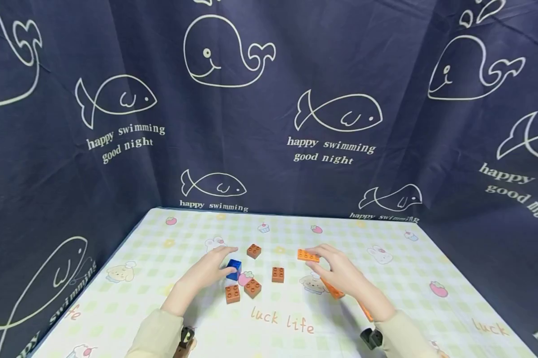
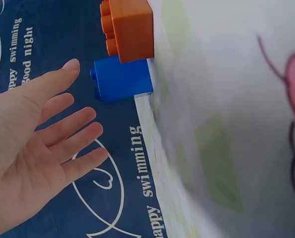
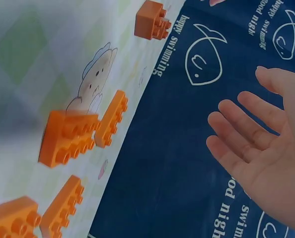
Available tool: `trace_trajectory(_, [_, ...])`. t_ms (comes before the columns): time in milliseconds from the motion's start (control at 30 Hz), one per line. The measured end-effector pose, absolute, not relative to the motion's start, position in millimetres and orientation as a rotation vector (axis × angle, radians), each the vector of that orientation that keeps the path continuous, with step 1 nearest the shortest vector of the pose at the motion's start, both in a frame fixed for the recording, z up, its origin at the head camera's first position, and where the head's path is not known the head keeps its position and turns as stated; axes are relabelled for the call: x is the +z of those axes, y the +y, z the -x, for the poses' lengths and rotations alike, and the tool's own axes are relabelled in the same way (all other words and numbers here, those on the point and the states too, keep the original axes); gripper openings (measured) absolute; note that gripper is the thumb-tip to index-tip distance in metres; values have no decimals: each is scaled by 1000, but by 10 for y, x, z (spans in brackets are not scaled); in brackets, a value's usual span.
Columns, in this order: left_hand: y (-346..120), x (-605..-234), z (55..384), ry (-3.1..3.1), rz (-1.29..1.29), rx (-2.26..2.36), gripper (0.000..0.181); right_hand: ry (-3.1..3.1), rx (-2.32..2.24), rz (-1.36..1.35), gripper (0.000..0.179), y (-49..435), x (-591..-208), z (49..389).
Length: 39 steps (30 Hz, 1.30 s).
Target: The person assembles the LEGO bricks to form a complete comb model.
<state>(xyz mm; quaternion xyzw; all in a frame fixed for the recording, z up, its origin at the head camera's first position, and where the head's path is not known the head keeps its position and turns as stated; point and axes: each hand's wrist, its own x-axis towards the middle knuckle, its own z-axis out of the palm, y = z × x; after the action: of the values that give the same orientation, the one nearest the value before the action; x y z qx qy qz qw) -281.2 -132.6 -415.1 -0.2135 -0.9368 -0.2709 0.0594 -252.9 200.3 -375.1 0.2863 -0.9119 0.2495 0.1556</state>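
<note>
My left hand (image 1: pixel 214 264) hovers beside a blue building block (image 1: pixel 234 269), its fingers spread and loosely bent. The left wrist view shows that hand (image 2: pixel 43 144) apart from the blue block (image 2: pixel 122 78), with nothing in its palm. On the other side, my right hand (image 1: pixel 336 268) is over an orange building block (image 1: pixel 308 255), overlapping its right end in the head view. From the right wrist, the hand (image 3: pixel 257 139) appears raised off the table, fingers relaxed and holding nothing. Below it lie several orange blocks, one of them long and narrow (image 3: pixel 111 119).
Between the hands lie brown blocks, among them one at the back (image 1: pixel 253 250), one in the middle (image 1: pixel 278 274) and one at the front left (image 1: pixel 232 294). More orange blocks (image 1: pixel 333 289) sit under the right forearm. A dark curtain (image 1: pixel 269 149) surrounds the patterned tablecloth (image 1: pixel 385 318).
</note>
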Motion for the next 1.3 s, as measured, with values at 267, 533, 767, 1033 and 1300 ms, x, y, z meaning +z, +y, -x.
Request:
trace_trajectory(267, [-1343,-4179,2838,-2791,719,-809,52,-2595,742,-872,28,1870,-3766,2566])
trace_trajectory(533, [-1369,-4255,2889,-2844,667,-862,54,-2543,827,-982,24,1706,-3828,2612])
trace_trajectory(767, [-1378,-4261,2911,-2861,684,-912,52,-2590,817,-1046,21,1572,-3868,2616])
trace_trajectory(1033, [-1364,-4275,2935,-2889,702,-964,50,-2659,887,-1052,25,1432,-3936,2610])
trace_trajectory(1300, [-1383,-4298,2933,-2912,675,-977,46,-2676,888,-1111,28,1249,-3999,2640])
